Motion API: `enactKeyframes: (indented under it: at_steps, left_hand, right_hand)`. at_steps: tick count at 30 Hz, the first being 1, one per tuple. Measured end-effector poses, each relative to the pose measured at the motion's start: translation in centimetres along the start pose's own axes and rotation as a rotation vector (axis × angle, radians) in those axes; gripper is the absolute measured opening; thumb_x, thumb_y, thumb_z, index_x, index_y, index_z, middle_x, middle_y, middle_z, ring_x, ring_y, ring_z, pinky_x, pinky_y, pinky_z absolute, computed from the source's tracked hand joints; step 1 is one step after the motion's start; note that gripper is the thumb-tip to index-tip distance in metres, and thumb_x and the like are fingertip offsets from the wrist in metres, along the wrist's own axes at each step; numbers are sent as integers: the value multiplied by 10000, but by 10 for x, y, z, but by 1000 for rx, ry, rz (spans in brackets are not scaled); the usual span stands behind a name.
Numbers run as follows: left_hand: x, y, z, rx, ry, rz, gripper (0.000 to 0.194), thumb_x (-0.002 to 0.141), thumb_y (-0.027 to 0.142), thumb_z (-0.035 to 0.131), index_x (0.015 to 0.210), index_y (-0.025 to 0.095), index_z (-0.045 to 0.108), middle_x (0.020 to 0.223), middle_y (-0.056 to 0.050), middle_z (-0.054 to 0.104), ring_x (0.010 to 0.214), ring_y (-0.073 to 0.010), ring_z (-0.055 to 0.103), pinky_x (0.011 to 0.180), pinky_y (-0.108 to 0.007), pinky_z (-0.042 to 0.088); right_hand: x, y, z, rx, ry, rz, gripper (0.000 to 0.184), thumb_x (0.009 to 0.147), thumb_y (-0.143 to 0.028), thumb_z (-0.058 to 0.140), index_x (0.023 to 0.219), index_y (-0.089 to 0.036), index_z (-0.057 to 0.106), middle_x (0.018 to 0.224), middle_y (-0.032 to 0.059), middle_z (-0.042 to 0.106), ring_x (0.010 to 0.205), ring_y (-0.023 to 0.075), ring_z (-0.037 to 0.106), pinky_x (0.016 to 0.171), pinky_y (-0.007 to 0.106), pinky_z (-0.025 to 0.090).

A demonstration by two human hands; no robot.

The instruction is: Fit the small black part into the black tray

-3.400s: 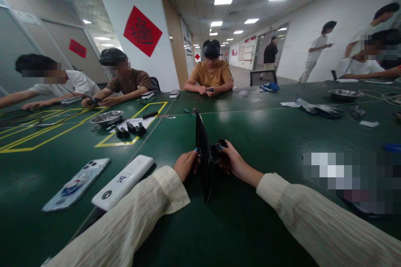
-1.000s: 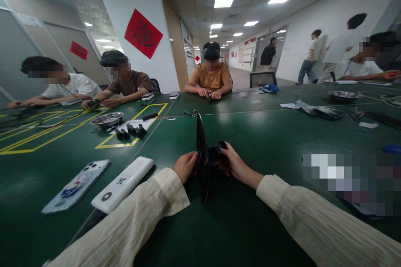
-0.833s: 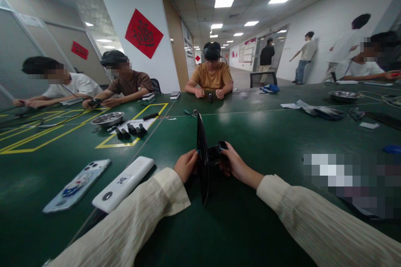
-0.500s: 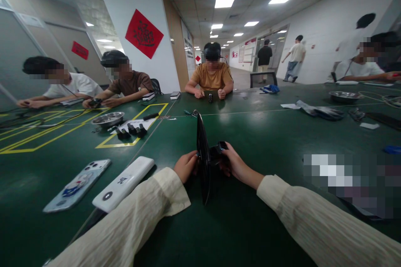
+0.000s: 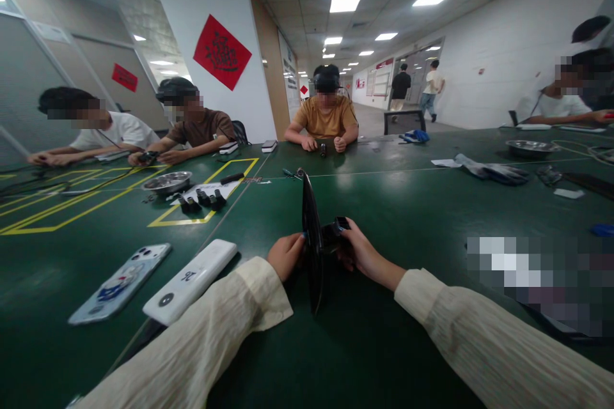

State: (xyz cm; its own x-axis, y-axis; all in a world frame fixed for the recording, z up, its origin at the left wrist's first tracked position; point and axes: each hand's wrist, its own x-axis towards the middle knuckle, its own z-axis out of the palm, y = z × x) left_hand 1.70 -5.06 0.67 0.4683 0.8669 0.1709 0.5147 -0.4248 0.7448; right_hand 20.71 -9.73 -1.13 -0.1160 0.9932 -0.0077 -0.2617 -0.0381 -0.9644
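In the head view, the left hand [image 5: 286, 257] pinches a thin black panel [image 5: 313, 262], seen nearly edge-on, while the right hand [image 5: 354, 246] grasps a black block [image 5: 330, 235] at its right face. The panel stands upright between the hands; whether it touches the tabletop [image 5: 393, 339] is unclear. A phone [image 5: 119, 284] and a white power bank [image 5: 192, 278] lie beside the left sleeve [image 5: 215, 326].

Your left hand [image 5: 286, 255] holds upright black panel [image 5: 313, 268] at left face. Your right hand [image 5: 355, 246] grips black block [image 5: 330, 236] at panel's right face. White device [image 5: 190, 281], phone [image 5: 119, 284] on green table [image 5: 374, 345], your left.
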Motion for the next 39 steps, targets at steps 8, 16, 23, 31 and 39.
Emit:
enactKeyframes:
  at_steps: [8, 16, 23, 31, 39]
  left_hand:
    - [-2, -3, 1, -59, 23, 56, 256, 798, 379, 405, 830, 173, 553, 503, 16, 502, 669, -199, 554, 688, -284, 411]
    - [0, -6, 1, -88, 25, 56, 275, 814, 385, 385, 728, 171, 533, 525, 3, 490, 705, -203, 555, 722, -297, 413]
    - [-2, -10, 4, 8, 14, 77, 361, 869, 427, 301, 870, 174, 558, 546, 1, 521, 578, -173, 524, 617, -261, 383]
    - [1, -17, 3, 243, 21, 64, 330, 873, 426, 316, 909, 211, 564, 613, -18, 553, 589, -183, 537, 589, -254, 347]
    - [0, -10, 2, 230, -26, 95, 429, 883, 415, 246, 760, 169, 576, 661, -58, 599, 622, -199, 555, 576, -267, 373]
  right_hand:
    - [0, 1, 0, -13, 7, -6, 421, 795, -451, 431, 1153, -255, 322, 569, -57, 540, 345, 83, 440, 273, 148, 288]
    - [0, -1, 2, -21, 25, 2, 417, 784, -436, 419, 1140, -244, 318, 527, -65, 519, 341, 88, 436, 272, 142, 269]
    - [0, 0, 0, -5, 5, 3, 417, 791, -435, 423, 1150, -254, 309, 547, -61, 531, 341, 87, 438, 279, 149, 284]
    - [0, 0, 0, 11, 25, 14, 448, 774, -426, 433, 1168, -258, 302, 596, -52, 543, 356, 91, 458, 271, 154, 287]
    - [0, 1, 1, -7, -11, 2, 472, 787, -456, 441, 1181, -249, 284, 552, -49, 548, 346, 97, 448, 268, 156, 308]
